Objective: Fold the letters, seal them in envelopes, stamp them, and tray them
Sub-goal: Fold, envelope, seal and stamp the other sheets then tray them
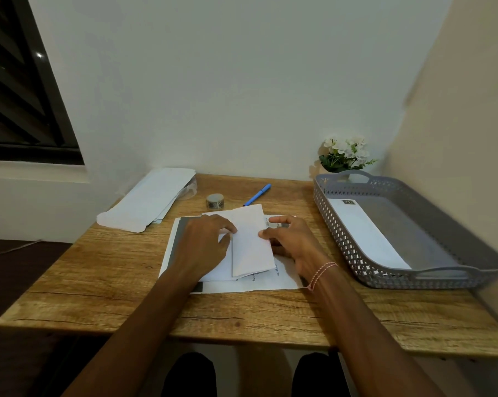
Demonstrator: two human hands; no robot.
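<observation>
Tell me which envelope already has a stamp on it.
The envelope in the grey tray: a dark stamp sits at its far corner. The envelope pile at far left shows none.

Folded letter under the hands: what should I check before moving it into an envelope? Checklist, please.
1. Folded letter folded: ok. It lies on the sheet stack, with the left hand pressing on it.
2. Right hand grip on the letter: cannot tell. Its thumb touches the right edge.
3. Envelopes available: ok. There is a pile at the far left.
4. Stamp roll nearby: ok. It sits just beyond the letter.
5. Tray has room: ok. Only one envelope lies inside.
</observation>
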